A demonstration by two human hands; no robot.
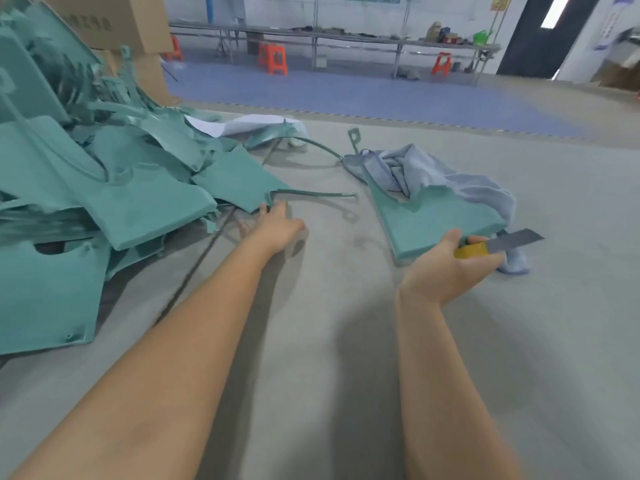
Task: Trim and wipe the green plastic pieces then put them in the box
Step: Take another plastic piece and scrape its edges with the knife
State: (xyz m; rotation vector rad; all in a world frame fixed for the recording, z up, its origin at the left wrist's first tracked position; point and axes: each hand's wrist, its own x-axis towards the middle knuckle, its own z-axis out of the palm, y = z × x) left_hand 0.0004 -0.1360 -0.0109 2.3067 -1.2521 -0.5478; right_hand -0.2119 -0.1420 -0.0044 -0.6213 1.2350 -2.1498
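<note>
A heap of green plastic pieces covers the floor on the left. My left hand reaches out flat, its fingertips at the edge of the nearest piece in the heap, where a thin curved runner sticks out. A single green piece lies apart on the right with a pale blue cloth bunched on its far end. My right hand grips a knife with a yellow-taped handle and a grey blade, just in front of that piece.
Cardboard boxes stand behind the heap at the top left. White paper lies beyond the heap. Long metal tables and orange stools line the far wall over a blue floor area. I am working on a grey concrete floor.
</note>
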